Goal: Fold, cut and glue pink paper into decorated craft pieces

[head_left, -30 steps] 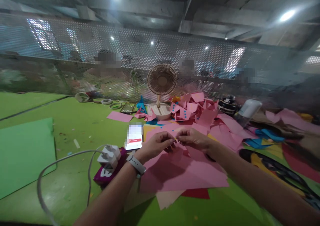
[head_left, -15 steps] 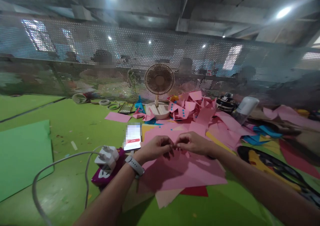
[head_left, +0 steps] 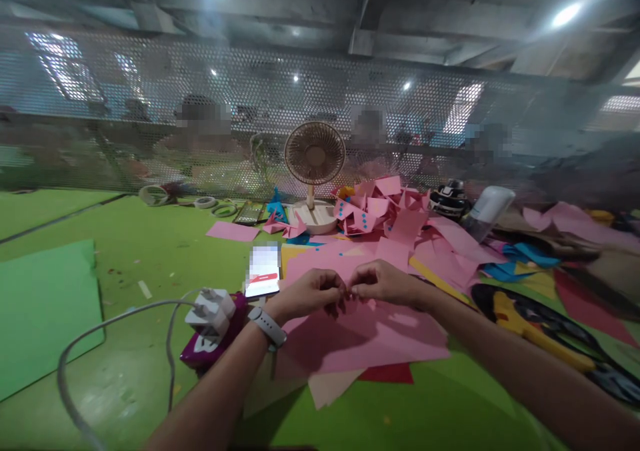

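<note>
My left hand (head_left: 309, 292) and my right hand (head_left: 384, 283) meet fingertip to fingertip above a stack of pink paper sheets (head_left: 365, 338) on the green table (head_left: 150, 251). Both hands are curled in a pinch around something too small to make out. A grey watch (head_left: 269, 326) sits on my left wrist. A lit phone (head_left: 263, 272) lies just left of my left hand.
A white charger with a grey cable (head_left: 210, 308) rests on a purple box at the left. A small desk fan (head_left: 314, 171) stands behind, beside a heap of folded pink paper pieces (head_left: 385, 211). A green sheet (head_left: 45, 311) lies far left. Other people sit beyond the mesh screen.
A small yellow-tipped bit showed between my fingertips a second ago; now the fingers have closed over it. Both hands stay together in nearly the same place.
</note>
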`<state>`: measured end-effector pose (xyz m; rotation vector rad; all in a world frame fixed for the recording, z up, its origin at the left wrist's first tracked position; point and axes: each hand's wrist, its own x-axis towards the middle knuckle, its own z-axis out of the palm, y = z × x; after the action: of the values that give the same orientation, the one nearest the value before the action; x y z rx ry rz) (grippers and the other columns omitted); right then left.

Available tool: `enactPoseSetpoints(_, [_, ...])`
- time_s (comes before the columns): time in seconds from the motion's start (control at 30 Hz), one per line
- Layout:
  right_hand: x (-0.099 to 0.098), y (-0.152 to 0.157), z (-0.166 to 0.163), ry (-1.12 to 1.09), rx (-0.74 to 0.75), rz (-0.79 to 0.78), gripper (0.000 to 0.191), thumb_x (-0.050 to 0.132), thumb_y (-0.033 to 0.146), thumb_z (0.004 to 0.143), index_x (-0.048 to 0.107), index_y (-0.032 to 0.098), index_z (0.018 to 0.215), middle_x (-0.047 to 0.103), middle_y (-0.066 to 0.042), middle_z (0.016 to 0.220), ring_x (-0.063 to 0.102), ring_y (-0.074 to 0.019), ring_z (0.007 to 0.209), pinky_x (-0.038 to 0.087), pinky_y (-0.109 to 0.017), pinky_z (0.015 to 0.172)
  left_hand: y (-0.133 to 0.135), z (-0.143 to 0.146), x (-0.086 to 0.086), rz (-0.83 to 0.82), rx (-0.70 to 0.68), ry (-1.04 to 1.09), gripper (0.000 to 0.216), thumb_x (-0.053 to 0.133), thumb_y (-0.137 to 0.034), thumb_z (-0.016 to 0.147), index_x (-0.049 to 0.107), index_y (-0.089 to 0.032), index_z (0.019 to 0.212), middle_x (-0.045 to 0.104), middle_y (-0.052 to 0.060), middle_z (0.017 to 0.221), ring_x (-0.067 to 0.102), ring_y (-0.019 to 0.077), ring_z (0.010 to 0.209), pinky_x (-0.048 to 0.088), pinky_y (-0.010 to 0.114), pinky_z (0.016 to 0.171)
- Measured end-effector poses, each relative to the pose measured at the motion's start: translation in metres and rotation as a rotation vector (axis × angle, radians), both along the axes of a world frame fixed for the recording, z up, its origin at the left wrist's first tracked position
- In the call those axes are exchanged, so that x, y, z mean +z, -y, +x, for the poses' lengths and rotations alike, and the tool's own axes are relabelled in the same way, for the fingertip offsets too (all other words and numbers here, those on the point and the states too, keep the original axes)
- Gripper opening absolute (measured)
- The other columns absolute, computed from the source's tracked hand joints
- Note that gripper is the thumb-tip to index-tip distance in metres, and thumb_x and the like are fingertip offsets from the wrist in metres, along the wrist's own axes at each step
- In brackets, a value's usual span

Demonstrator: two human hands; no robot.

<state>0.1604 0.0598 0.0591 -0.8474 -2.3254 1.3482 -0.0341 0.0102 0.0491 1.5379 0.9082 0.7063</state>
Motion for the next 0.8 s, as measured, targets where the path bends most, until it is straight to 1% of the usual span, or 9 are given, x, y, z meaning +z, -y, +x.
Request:
enactPoseSetpoints(0.13, [-0.004,-0.002,0.000,-0.050,-0.011,-0.104,0.017,0.060,0.026,0.071,0.064,0.013,0.080,0.063,-0.002,0.067,0.056,-0.0112,0.059,0.045,-0.023,0.058,0.000,0.000,0.000,0.005,-0.001,0.001,0.009,0.051,-0.021,0.075,0.056,-0.013,0.077,0.061,0.001,0.064,0.057,0.0095,0.055,0.047,0.023,0.056])
enactPoseSetpoints(0.2, [-0.006,-0.002,0.001,-0.068,-0.018,-0.129,0.017,0.061,0.027,0.071,0.064,0.013,0.080,0.062,-0.002,0.067,0.055,-0.0105,0.058,0.044,-0.023,0.057,-0.001,0.000,-0.001,0.018,-0.001,0.007,0.008,0.050,-0.019,0.075,0.056,-0.013,0.076,0.061,0.001,0.064,0.057,0.0095,0.054,0.046,0.022,0.056])
enactPoseSetpoints(0.33, [-0.007,-0.002,0.001,-0.079,-0.029,-0.120,0.015,0.060,0.025,0.071,0.064,0.013,0.079,0.061,-0.001,0.065,0.053,-0.0093,0.056,0.042,-0.022,0.054,-0.002,0.000,-0.003,0.033,0.004,0.016,0.008,0.050,-0.017,0.073,0.056,-0.013,0.076,0.061,0.001,0.063,0.057,0.0094,0.053,0.046,0.022,0.055])
enactPoseSetpoints(0.47, [-0.003,0.001,0.000,-0.075,-0.046,-0.112,0.013,0.060,0.024,0.071,0.063,0.013,0.076,0.059,0.000,0.063,0.052,-0.0089,0.054,0.041,-0.021,0.052,-0.004,-0.001,-0.003,0.017,0.014,-0.007,0.010,0.052,-0.022,0.073,0.057,-0.013,0.077,0.062,0.002,0.065,0.058,0.0105,0.054,0.046,0.022,0.054])
enactPoseSetpoints(0.53, [-0.001,0.002,0.001,-0.066,-0.080,-0.115,0.014,0.060,0.025,0.070,0.062,0.013,0.076,0.060,0.000,0.062,0.053,-0.0090,0.053,0.041,-0.021,0.051,-0.005,-0.004,-0.004,0.009,0.071,-0.064,0.013,0.053,-0.026,0.073,0.057,-0.013,0.076,0.062,0.002,0.064,0.059,0.0112,0.052,0.045,0.021,0.050])
enactPoseSetpoints(0.57, [-0.001,0.003,0.001,-0.063,-0.102,-0.113,0.014,0.060,0.026,0.070,0.062,0.013,0.075,0.060,0.000,0.061,0.053,-0.0091,0.053,0.041,-0.020,0.050,-0.006,-0.006,-0.005,0.008,0.126,-0.116,0.015,0.053,-0.027,0.072,0.057,-0.013,0.074,0.062,0.002,0.062,0.059,0.0116,0.050,0.044,0.021,0.047])
enactPoseSetpoints(0.67, [-0.004,0.003,0.004,-0.062,-0.143,-0.106,0.014,0.059,0.026,0.070,0.062,0.013,0.074,0.062,-0.001,0.061,0.054,-0.0093,0.052,0.039,-0.020,0.048,-0.010,-0.014,-0.011,-0.026,0.269,-0.350,0.022,0.054,-0.034,0.071,0.057,-0.013,0.064,0.060,0.003,0.052,0.057,0.0126,0.042,0.041,0.020,0.041])
enactPoseSetpoints(0.73, [-0.011,0.001,0.007,-0.056,-0.137,-0.105,0.014,0.059,0.025,0.070,0.062,0.012,0.075,0.062,-0.002,0.061,0.053,-0.0088,0.051,0.039,-0.019,0.048,-0.012,-0.017,-0.017,-0.068,0.277,-0.470,0.026,0.055,-0.038,0.069,0.058,-0.013,0.064,0.060,0.004,0.050,0.055,0.0129,0.040,0.040,0.020,0.040])
enactPoseSetpoints(0.8, [-0.020,-0.001,0.009,-0.030,-0.127,-0.106,0.015,0.058,0.025,0.071,0.063,0.012,0.076,0.062,-0.001,0.061,0.052,-0.0086,0.050,0.040,-0.020,0.047,-0.013,-0.016,-0.023,-0.077,0.262,-0.496,0.027,0.056,-0.041,0.068,0.059,-0.014,0.069,0.061,0.003,0.053,0.055,0.0131,0.041,0.040,0.021,0.040])
